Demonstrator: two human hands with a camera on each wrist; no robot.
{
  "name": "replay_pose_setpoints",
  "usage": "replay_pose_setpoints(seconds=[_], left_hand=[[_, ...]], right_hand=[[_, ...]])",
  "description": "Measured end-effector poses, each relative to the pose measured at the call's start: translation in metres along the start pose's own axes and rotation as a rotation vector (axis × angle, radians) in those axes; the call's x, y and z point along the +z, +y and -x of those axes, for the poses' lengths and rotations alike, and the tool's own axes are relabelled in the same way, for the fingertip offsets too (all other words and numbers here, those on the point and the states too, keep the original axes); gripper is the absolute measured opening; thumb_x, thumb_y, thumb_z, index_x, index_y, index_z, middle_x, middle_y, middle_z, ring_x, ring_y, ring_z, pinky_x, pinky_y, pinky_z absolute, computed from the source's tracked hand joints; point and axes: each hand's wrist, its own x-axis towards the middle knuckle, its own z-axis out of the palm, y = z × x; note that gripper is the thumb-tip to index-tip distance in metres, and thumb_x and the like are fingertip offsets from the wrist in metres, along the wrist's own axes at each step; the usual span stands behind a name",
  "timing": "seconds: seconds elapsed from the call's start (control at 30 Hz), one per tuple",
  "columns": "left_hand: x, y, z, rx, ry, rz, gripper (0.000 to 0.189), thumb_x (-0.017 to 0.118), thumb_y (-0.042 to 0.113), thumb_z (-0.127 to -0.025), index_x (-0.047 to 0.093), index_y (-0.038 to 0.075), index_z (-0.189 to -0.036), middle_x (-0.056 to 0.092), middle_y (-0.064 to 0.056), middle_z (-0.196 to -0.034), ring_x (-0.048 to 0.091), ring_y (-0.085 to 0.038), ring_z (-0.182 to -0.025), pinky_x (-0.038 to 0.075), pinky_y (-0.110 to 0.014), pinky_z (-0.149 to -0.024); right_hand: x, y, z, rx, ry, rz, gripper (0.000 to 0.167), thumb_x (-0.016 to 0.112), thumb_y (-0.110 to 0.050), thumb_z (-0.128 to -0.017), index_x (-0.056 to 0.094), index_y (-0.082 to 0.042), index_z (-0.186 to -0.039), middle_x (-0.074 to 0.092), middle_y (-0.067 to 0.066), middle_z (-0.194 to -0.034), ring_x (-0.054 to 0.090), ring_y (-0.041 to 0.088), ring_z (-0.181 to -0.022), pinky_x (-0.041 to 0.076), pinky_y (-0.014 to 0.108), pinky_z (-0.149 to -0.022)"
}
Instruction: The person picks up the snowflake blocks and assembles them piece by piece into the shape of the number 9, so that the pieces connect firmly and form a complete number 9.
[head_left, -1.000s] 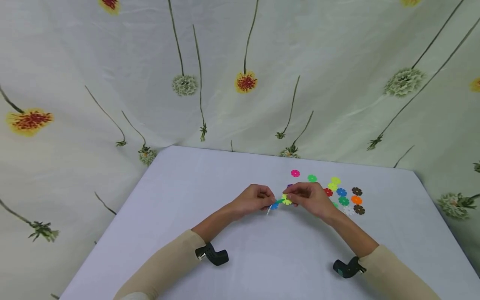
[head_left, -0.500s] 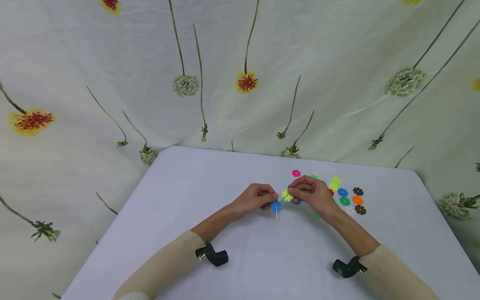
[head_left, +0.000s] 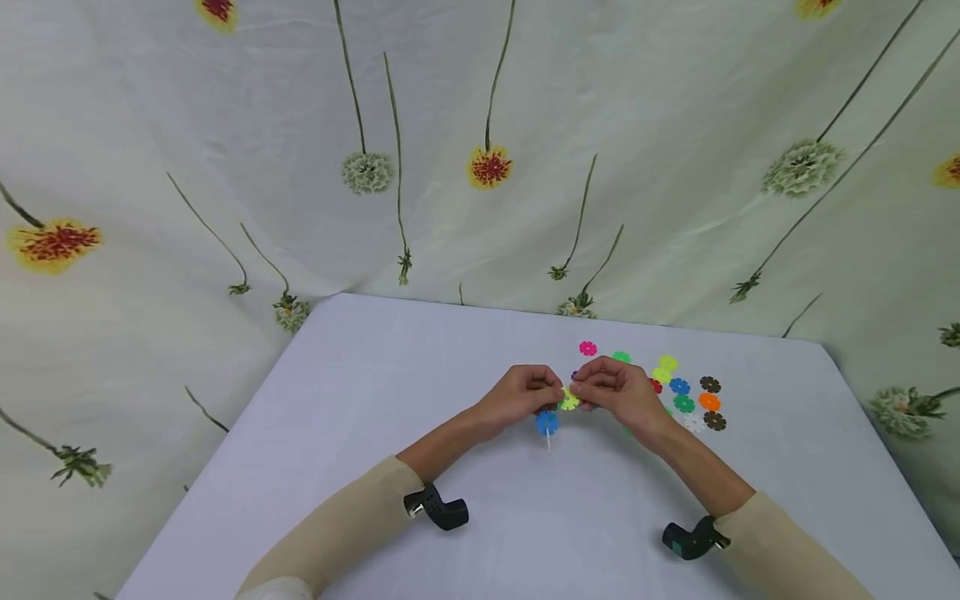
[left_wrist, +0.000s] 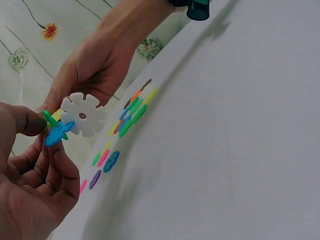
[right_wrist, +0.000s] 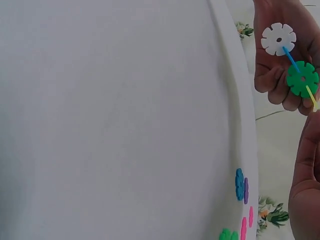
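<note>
Both hands work on a short chain of notched plastic discs over the table. The chain has a white disc (left_wrist: 84, 115), a blue disc (head_left: 547, 422), a green disc (right_wrist: 301, 79) and a yellow disc (head_left: 570, 402), slotted into one another at angles. My left hand (head_left: 517, 402) pinches the chain around the green disc, the blue and white ones hanging below. From the other side, my right hand (head_left: 621, 398) pinches the yellow disc between thumb and fingers. The two hands' fingertips almost meet at the yellow disc. Fingers partly hide the green and yellow discs.
Loose notched discs lie to the right, including an orange disc (head_left: 709, 402), a dark brown disc (head_left: 715, 421) and a pink disc (head_left: 588, 348). They rest on a white-covered table (head_left: 420, 350). Behind it hangs a flower-print cloth (head_left: 435, 217).
The left hand has shifted slightly right, closer to the right hand. The chain has turned, so the blue and white discs now hang lower, below the left fingers. The right hand keeps its pinch.
</note>
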Motion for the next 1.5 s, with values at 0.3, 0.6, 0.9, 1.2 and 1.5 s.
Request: replay_pose_setpoints(seconds=[0.3, 0.6, 0.9, 1.2, 1.5], left_hand=[[-0.008, -0.005, 0.004, -0.045, 0.048, -0.025, 0.023, 0.065, 0.021, -0.104, 0.071, 0.000, -0.111, 0.068, 0.003, -0.088, 0.058, -0.011, -0.081, 0.052, -0.022, -0.076], [-0.012, -0.012, 0.010, -0.057, 0.053, -0.038, 0.024, 0.065, 0.021, -0.102, 0.071, -0.001, -0.110, 0.066, 0.004, -0.086, 0.057, -0.011, -0.080, 0.050, -0.022, -0.073], [-0.013, -0.012, 0.011, -0.059, 0.050, -0.040, 0.023, 0.064, 0.021, -0.102, 0.071, 0.000, -0.109, 0.065, 0.004, -0.085, 0.057, -0.010, -0.079, 0.051, -0.022, -0.073], [-0.012, -0.012, 0.011, -0.072, 0.050, -0.032, 0.022, 0.063, 0.019, -0.102, 0.071, 0.000, -0.108, 0.064, 0.005, -0.083, 0.057, -0.010, -0.079, 0.051, -0.021, -0.072], [-0.012, -0.010, 0.011, -0.082, 0.058, -0.038, 0.022, 0.062, 0.018, -0.103, 0.071, -0.001, -0.109, 0.066, 0.003, -0.085, 0.058, -0.010, -0.078, 0.052, -0.021, -0.072]], right_hand=[[-0.015, 0.005, -0.004, -0.024, 0.006, 0.518, 0.023, 0.078, -0.023, -0.100, 0.075, -0.008, -0.117, 0.077, 0.012, -0.108, 0.069, 0.024, -0.091, 0.058, 0.022, -0.080], [-0.020, 0.014, -0.008, 0.000, -0.033, 0.893, 0.030, 0.084, -0.024, -0.093, 0.075, -0.013, -0.120, 0.071, 0.004, -0.108, 0.060, 0.017, -0.095, 0.054, 0.026, -0.081], [-0.016, 0.011, -0.013, 0.004, -0.062, 0.893, 0.029, 0.082, -0.019, -0.095, 0.065, -0.011, -0.117, 0.067, 0.004, -0.106, 0.060, 0.018, -0.096, 0.058, 0.031, -0.084], [-0.012, 0.009, -0.007, -0.114, -0.010, 0.756, 0.019, 0.076, -0.008, -0.099, 0.065, -0.012, -0.114, 0.074, 0.003, -0.104, 0.067, 0.017, -0.096, 0.055, 0.020, -0.084], [-0.006, 0.002, 0.002, -0.163, 0.054, 0.616, 0.020, 0.078, -0.011, -0.098, 0.066, -0.015, -0.114, 0.075, 0.002, -0.107, 0.072, 0.020, -0.102, 0.057, 0.017, -0.090]])
